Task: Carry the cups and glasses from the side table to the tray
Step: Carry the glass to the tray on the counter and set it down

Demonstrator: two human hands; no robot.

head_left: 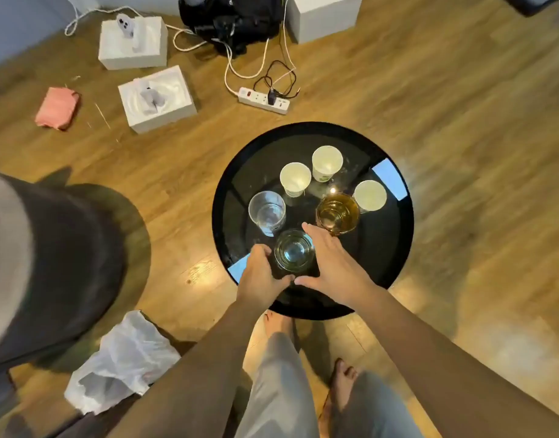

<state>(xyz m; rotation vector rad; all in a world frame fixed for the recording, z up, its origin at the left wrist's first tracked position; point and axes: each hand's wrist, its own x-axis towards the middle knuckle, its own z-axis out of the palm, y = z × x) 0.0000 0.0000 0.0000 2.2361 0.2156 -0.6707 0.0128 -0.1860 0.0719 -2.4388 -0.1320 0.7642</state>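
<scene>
Arms: both bare from the bottom edge of the view to the wrists, no sleeves visible.
Left hand (261, 275): bare, no ring, watch or glove visible.
Right hand (333, 263): bare, no ring, watch or glove visible.
Legs: light grey trousers (281, 390) reaching the ankles.
Feet: bare, no shoes or socks.

Lying on the wooden floor (461, 121): power strip (264, 100) with cables, two white boxes (133, 42) (158, 98), pink cloth (57, 108), black bag (230, 20), white plastic bag (123, 361).
</scene>
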